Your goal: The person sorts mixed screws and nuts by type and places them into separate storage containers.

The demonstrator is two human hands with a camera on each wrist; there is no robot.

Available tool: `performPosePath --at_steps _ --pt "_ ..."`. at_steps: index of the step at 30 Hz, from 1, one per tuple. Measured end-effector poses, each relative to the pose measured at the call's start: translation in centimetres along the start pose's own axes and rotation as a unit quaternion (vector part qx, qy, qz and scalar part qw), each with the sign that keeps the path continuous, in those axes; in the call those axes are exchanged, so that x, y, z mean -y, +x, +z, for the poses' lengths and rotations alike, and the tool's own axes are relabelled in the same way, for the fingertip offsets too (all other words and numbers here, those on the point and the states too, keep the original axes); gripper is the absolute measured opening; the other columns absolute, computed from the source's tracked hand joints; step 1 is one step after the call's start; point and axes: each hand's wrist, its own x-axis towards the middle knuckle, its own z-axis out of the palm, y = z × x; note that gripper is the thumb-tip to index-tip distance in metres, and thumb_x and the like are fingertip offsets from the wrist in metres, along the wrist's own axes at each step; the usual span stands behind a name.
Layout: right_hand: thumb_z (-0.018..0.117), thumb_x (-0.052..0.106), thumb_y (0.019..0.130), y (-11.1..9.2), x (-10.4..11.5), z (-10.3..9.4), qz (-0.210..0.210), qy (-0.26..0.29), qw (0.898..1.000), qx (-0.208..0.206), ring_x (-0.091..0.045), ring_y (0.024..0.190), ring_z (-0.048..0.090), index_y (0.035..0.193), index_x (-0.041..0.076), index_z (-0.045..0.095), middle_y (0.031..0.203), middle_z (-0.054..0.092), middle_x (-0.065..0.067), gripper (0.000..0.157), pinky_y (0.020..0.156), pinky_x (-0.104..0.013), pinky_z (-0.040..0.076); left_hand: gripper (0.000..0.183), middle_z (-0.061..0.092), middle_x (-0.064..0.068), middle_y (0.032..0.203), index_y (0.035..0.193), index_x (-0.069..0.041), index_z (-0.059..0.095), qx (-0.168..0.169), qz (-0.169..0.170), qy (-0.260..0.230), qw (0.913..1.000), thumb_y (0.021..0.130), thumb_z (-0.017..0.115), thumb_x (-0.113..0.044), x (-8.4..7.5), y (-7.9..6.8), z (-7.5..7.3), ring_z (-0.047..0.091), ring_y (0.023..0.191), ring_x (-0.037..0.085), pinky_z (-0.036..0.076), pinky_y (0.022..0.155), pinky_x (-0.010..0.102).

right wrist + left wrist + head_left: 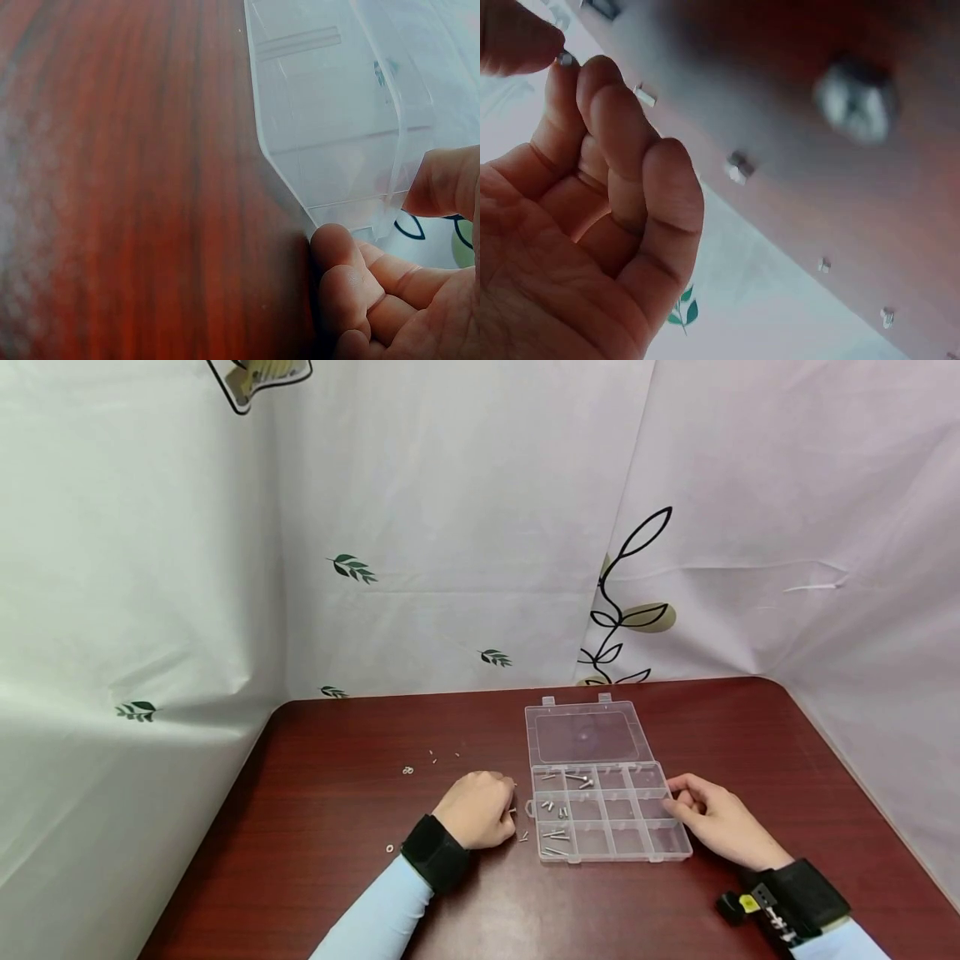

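Note:
A clear plastic compartment box (587,818) lies on the table with its lid (588,735) folded back. Screws (555,835) sit in several of its left and upper compartments. To the left of the box is my left hand (474,810), palm turned inward. Its thumb and index finger pinch a small shiny metal piece (565,58), mostly covered by the fingertips. At the box's right side, my right hand (716,821) grips the wall, thumb (442,180) at the upper rim and fingers low against the side.
Small screws (523,837) lie between my left hand and the box. Farther left are loose nuts or washers (407,770), another ring-shaped piece (390,848) and tiny bits (433,761). Patterned white cloth (450,527) hangs behind the dark red table (315,827).

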Motion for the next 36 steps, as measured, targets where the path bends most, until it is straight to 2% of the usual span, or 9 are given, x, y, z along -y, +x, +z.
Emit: performPosePath --at_steps 3,6,13,21,29,32,36 --pt "0.065 0.031 0.093 0.0 0.1 0.0 0.001 0.001 1.0 0.002 -0.005 0.058 0.042 0.108 0.01 0.065 0.07 0.047 0.006 0.026 0.06 -0.025 0.033 0.017 0.04 -0.011 0.062 0.067 -0.02 0.046 -0.02 -0.003 -0.033 0.9992 0.068 0.06 -0.012 0.2 0.1 -0.6 0.045 0.056 0.006 0.039 0.055 0.024" --pt "0.064 0.031 0.093 0.0 0.1 0.0 0.0 0.001 1.0 0.002 -0.004 0.058 0.042 0.108 0.01 0.065 0.07 0.047 0.006 0.026 0.06 -0.025 0.033 0.019 0.039 -0.012 0.064 0.07 -0.021 0.045 -0.041 0.009 -0.057 0.9975 0.071 0.061 -0.011 0.1 0.2 -1.1 0.041 0.057 0.004 0.035 0.055 0.021" --pt "0.065 0.03 0.092 0.0 0.0 0.0 0.002 -0.001 1.0 -0.001 -0.004 0.058 0.042 0.108 0.01 0.066 0.071 0.047 0.006 0.025 0.06 -0.024 0.033 0.017 0.039 -0.014 0.07 0.076 -0.023 0.046 -0.075 0.053 -0.078 0.9927 0.076 0.06 -0.014 -1.2 0.6 -1.8 0.041 0.065 0.004 0.036 0.06 0.02" --pt "0.065 0.031 0.092 0.0 0.0 0.1 0.003 0.0 1.0 0.004 -0.004 0.058 0.041 0.108 0.01 0.065 0.071 0.046 0.006 0.027 0.06 -0.025 0.033 0.015 0.039 -0.013 0.072 0.077 -0.021 0.046 -0.087 0.094 -0.081 0.9885 0.076 0.059 -0.012 -3.3 0.4 -2.5 0.039 0.067 0.005 0.034 0.061 0.019" --pt "0.065 0.031 0.093 0.0 0.0 0.1 0.002 -0.003 1.0 0.003 -0.004 0.058 0.041 0.108 0.01 0.065 0.071 0.047 0.006 0.025 0.06 -0.025 0.033 0.015 0.037 -0.013 0.072 0.078 -0.019 0.047 -0.089 0.118 -0.076 0.9861 0.077 0.06 -0.013 -4.4 0.4 -2.7 0.038 0.066 0.005 0.034 0.063 0.019" --pt "0.065 0.031 0.093 0.0 0.0 0.1 0.002 -0.005 1.0 0.002 -0.004 0.058 0.041 0.107 0.011 0.066 0.071 0.047 0.006 0.025 0.06 -0.025 0.033 0.016 0.047 -0.012 0.081 0.088 -0.019 0.056 -0.067 0.119 -0.056 0.9891 0.081 0.066 -0.028 -4.6 0.2 -2.7 0.047 0.074 0.006 0.041 0.071 0.02" --pt "0.065 0.031 0.092 0.1 0.0 0.1 0.001 -0.006 1.0 0.0 -0.004 0.058 0.042 0.107 0.011 0.065 0.072 0.047 0.006 0.025 0.06 -0.024 0.033 0.054 0.057 -0.006 0.11 0.115 -0.018 0.063 -0.021 0.114 -0.024 0.993 0.082 0.064 -0.06 -4.4 0.0 -2.6 0.054 0.094 0.01 0.045 0.086 0.025"
